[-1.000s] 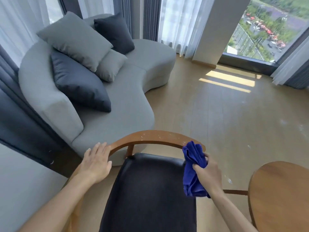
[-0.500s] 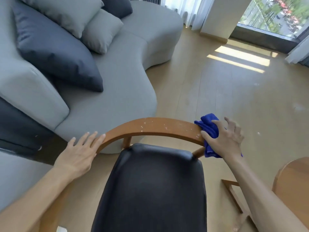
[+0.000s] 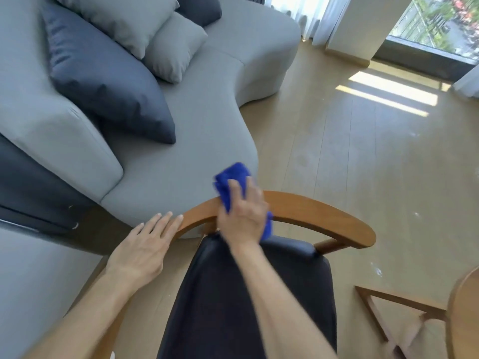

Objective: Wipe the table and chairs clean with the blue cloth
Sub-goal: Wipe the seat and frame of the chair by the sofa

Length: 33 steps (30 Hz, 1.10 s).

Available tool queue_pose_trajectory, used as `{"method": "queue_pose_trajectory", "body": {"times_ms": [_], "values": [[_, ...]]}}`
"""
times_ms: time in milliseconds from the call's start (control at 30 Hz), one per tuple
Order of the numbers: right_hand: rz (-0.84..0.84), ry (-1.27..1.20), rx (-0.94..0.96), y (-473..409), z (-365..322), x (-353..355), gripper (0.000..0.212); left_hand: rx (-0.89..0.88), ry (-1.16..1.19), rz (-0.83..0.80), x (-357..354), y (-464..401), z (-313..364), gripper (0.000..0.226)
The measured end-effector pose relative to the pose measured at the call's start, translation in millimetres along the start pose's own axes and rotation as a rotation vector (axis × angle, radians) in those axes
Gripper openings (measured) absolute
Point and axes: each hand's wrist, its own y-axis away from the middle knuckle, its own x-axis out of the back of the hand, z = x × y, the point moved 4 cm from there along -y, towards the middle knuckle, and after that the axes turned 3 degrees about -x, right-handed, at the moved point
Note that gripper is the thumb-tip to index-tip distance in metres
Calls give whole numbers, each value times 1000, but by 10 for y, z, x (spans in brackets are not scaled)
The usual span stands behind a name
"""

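Cloth (image 3: 233, 177) on curved wooden backrest (image 3: 311, 208)

2 bare forearms, no sleeves, rings or watch visible.

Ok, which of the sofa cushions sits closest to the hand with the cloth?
The big dark navy cushion at the front of the sofa. The grey cushions and the other dark one sit farther from the right hand and blue cloth.
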Motion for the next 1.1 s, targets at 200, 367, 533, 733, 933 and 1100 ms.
{"method": "queue_pose_trajectory", "body": {"times_ms": [200,367,533,733,933,1100], "values": [[-78,-16,333,212,-655,-316,27,-13,21,48,56,-12,-9,77],[29,93,319,11,302,49,44,17,55,33,139,35,37,72],[158,226,-1,13,1555,593,43,56,71,36,148,47,33,67],[318,156,-444,86,1704,678,41,46,72,36,133,25,73,68],[100,77,-203,54,544,127,49,79,70,38,127,38,37,76],[-212,-59,128,297,-443,-153,55,86,139,8,109,30,24,76]]}}
